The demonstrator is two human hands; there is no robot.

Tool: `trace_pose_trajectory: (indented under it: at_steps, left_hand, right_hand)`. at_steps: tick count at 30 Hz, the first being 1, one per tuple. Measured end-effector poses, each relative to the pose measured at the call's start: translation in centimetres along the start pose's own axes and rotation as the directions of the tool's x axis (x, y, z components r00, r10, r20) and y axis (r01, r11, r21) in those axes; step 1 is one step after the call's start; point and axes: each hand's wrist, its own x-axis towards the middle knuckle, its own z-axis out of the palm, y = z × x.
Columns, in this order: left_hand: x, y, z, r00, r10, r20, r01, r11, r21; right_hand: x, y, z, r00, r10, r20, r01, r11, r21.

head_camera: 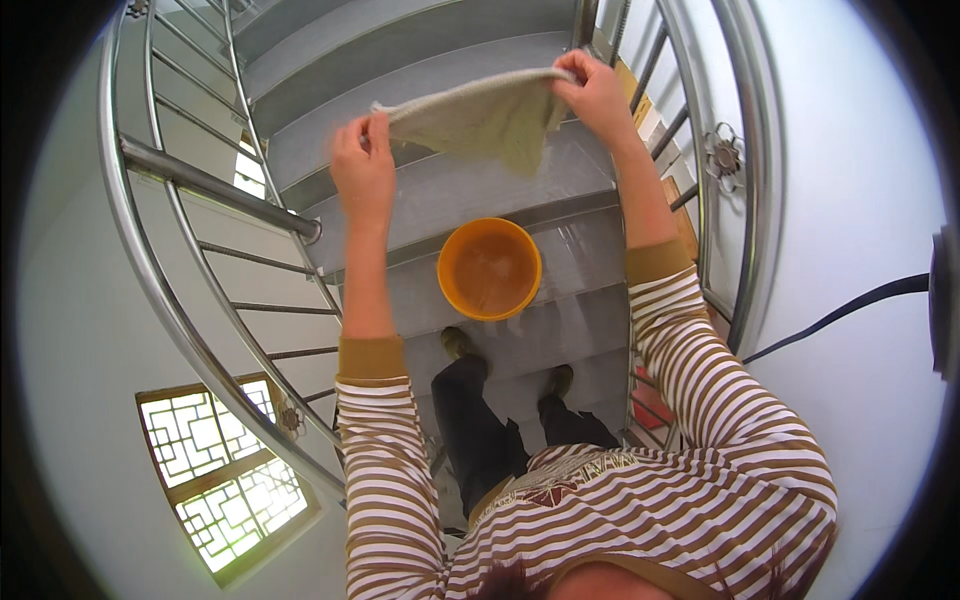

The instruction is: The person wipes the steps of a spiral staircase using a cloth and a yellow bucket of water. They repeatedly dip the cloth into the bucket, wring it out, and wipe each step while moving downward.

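Note:
A pale, greyish-yellow cloth hangs spread between my two hands above the stairs. My left hand pinches its left corner, and my right hand grips the upper right corner. The top edge is stretched between them, while the lower part droops in folds. Below the cloth, nearer my body, an orange-yellow bucket stands upright on a grey step, with brownish, cloudy liquid inside. Neither hand touches the bucket.
Grey stair treads rise ahead, with wet-looking shine around the bucket. Metal railings flank both sides, the left handrail and the right handrail. My shoes rest on lower steps. A lattice window is at lower left.

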Motion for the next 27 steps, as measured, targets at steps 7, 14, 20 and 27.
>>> trace_pose_trajectory:
  at_steps: [7,14,20,27]
  left_hand:
    - [-17.5,-20.2,4.7,0.761,-0.642,0.093,0.649,0.748,-0.143]
    - [-33.4,-27.5,7.2,0.175,-0.964,0.201,0.962,0.124,-0.244]
    - [-35.6,-31.4,9.7,0.243,-0.949,0.201,0.904,0.146,-0.403]
    - [-33.2,-32.1,13.0,0.299,-0.887,0.351,0.916,0.163,-0.367]
  right_hand:
    - [-4.2,18.8,3.1,0.885,0.291,0.364,-0.072,0.857,-0.511]
    - [-4.3,32.1,12.7,0.821,0.534,0.202,-0.302,0.706,-0.640]
    - [-3.5,31.6,28.8,0.701,0.668,0.249,-0.323,0.609,-0.724]
    - [-8.2,33.2,41.8,0.844,0.171,0.509,0.300,0.636,-0.711]
